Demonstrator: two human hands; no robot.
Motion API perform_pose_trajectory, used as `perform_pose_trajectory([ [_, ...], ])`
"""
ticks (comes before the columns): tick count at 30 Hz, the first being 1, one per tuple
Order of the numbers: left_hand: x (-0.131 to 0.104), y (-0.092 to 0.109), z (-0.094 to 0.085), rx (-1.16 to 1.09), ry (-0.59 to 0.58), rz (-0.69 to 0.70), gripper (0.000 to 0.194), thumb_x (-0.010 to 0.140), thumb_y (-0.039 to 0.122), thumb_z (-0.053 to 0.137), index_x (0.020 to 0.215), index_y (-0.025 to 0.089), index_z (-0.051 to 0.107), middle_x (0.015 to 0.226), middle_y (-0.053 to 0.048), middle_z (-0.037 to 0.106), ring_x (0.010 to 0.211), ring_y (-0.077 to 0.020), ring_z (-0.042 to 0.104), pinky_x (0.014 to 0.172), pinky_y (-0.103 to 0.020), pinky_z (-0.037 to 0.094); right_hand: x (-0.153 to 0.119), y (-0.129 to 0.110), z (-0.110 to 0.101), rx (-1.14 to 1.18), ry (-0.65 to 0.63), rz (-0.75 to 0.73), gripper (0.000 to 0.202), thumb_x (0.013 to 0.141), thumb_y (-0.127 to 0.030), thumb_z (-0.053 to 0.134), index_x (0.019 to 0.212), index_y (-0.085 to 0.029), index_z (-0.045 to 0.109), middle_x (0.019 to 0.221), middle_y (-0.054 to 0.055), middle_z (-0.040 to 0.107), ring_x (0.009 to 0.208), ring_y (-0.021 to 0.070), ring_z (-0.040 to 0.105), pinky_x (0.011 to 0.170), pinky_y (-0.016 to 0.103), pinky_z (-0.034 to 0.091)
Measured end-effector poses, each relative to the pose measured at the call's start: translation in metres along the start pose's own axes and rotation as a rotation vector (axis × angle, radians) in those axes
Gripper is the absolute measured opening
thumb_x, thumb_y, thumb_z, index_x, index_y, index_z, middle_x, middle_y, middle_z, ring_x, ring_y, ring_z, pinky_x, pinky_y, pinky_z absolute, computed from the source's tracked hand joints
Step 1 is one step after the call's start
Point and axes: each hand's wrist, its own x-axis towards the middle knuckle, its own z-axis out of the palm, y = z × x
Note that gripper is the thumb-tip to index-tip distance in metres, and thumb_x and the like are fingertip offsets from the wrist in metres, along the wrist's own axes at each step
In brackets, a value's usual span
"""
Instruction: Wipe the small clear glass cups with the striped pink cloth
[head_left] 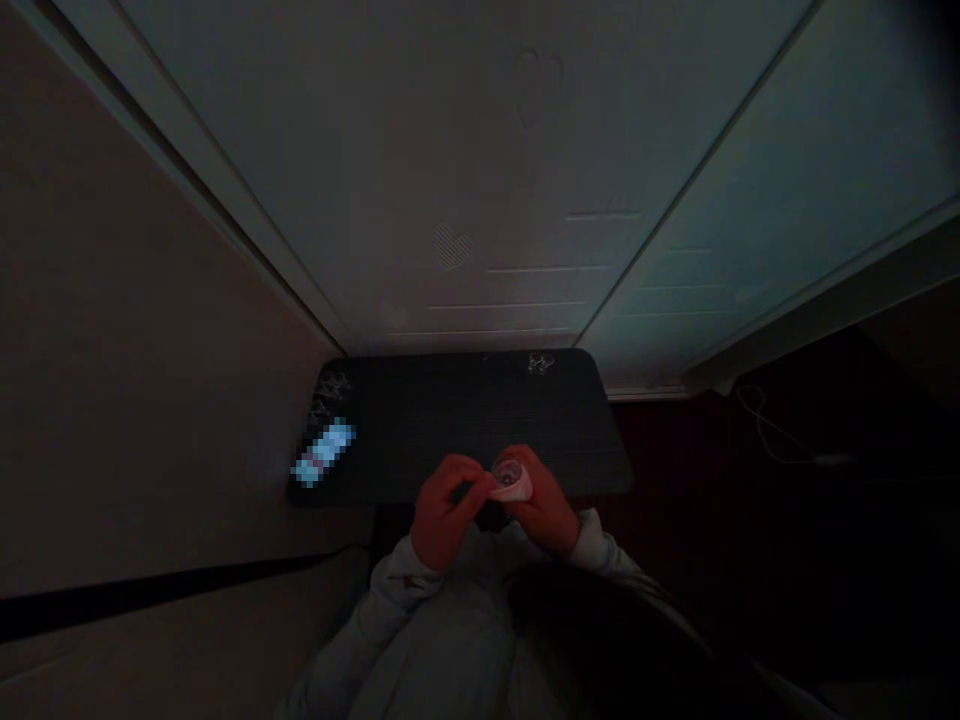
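My right hand (544, 508) is wrapped round a small pinkish-white round object with a clear top (511, 480), just over the near edge of the dark table (450, 420). To its left, my left hand (448, 508) has thumb and forefinger pinched together at the object's left side. Whatever lies between those fingertips is too small and dim to make out. On the table's far right part sits a little group of shiny rings or loops (540, 363).
A lit phone (322, 453), blurred out, lies at the table's left end, with thin wire-like pieces (332, 385) behind it. A pale panelled wall (450, 150) rises behind the table. A white cable (772, 440) lies at the right.
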Motion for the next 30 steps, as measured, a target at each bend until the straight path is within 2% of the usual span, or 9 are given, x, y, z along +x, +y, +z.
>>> perform_pose_trajectory([
  [3,0.0,0.0,0.002,0.112,-0.05,0.085,0.01,0.074,0.022,0.056,0.066,0.016,0.057,0.069,-0.002,0.056,0.071,-0.0133,0.053,0.066,-0.026,0.042,-0.002,0.004,0.0,0.011,-0.038,-0.012,0.014,0.073,-0.02,0.049,0.087,-0.018,0.05,0.083,0.004,0.053,0.078,0.0165,0.05,0.07,0.029,0.04],
  [6,0.001,-0.002,0.004,0.188,-0.061,0.128,0.008,0.07,0.023,0.061,0.067,0.017,0.058,0.069,-0.002,0.057,0.071,-0.0139,0.053,0.066,-0.027,0.042,-0.005,0.007,0.002,0.011,-0.07,0.04,0.011,0.074,-0.02,0.048,0.085,-0.018,0.05,0.077,0.003,0.054,0.07,0.0149,0.051,0.066,0.026,0.041],
  [12,0.002,-0.007,0.005,0.288,-0.029,0.099,0.011,0.072,0.025,0.06,0.066,0.017,0.058,0.068,-0.002,0.056,0.07,-0.0134,0.053,0.065,-0.026,0.043,-0.003,0.006,0.002,0.024,-0.082,0.085,0.013,0.074,-0.018,0.047,0.087,-0.016,0.05,0.079,0.003,0.055,0.072,0.0143,0.051,0.066,0.026,0.04],
  [16,0.003,-0.011,-0.003,0.333,0.056,0.07,0.011,0.071,0.026,0.06,0.065,0.017,0.057,0.069,-0.001,0.054,0.07,-0.0137,0.053,0.066,-0.027,0.042,0.0,0.002,0.001,0.096,-0.166,0.14,0.014,0.073,-0.019,0.052,0.086,-0.016,0.051,0.076,0.001,0.055,0.066,0.012,0.049,0.062,0.023,0.039],
  [19,0.004,-0.011,-0.008,0.319,0.065,0.001,0.012,0.068,0.028,0.062,0.067,0.017,0.056,0.071,-0.001,0.055,0.072,-0.0147,0.053,0.068,-0.028,0.043,0.001,-0.001,0.0,0.186,-0.228,0.191,0.014,0.071,-0.021,0.055,0.084,-0.016,0.052,0.074,-0.001,0.055,0.064,0.0108,0.049,0.059,0.022,0.038],
  [21,0.005,-0.01,-0.009,0.273,0.02,-0.054,0.02,0.065,0.028,0.064,0.081,0.018,0.057,0.08,-0.002,0.058,0.076,-0.0154,0.054,0.071,-0.029,0.043,0.002,-0.001,-0.001,0.246,-0.262,0.196,0.014,0.071,-0.021,0.056,0.084,-0.015,0.053,0.076,0.0,0.057,0.066,0.011,0.05,0.06,0.022,0.039],
  [24,0.006,-0.008,-0.011,0.18,-0.13,-0.104,0.044,0.066,0.026,0.063,0.108,0.021,0.051,0.096,-0.004,0.059,0.083,-0.016,0.055,0.076,-0.03,0.043,0.003,-0.001,-0.003,0.27,-0.337,0.172,0.02,0.071,-0.02,0.056,0.091,-0.015,0.055,0.084,0.001,0.06,0.072,0.0128,0.053,0.067,0.024,0.041],
  [27,0.007,-0.006,-0.012,0.131,-0.254,-0.103,0.039,0.068,0.026,0.061,0.106,0.02,0.053,0.093,-0.004,0.06,0.08,-0.0155,0.055,0.074,-0.029,0.044,0.004,-0.001,-0.006,0.209,-0.421,0.165,0.022,0.072,-0.021,0.056,0.093,-0.016,0.056,0.085,0.001,0.062,0.074,0.0139,0.055,0.068,0.025,0.042],
  [30,0.006,-0.009,-0.013,0.085,-0.272,-0.149,0.031,0.067,0.027,0.062,0.096,0.018,0.058,0.085,-0.004,0.059,0.074,-0.0145,0.056,0.07,-0.027,0.045,0.003,0.0,-0.007,0.095,-0.444,0.157,0.02,0.072,-0.024,0.056,0.09,-0.015,0.057,0.08,0.002,0.062,0.07,0.0145,0.056,0.065,0.025,0.043],
])
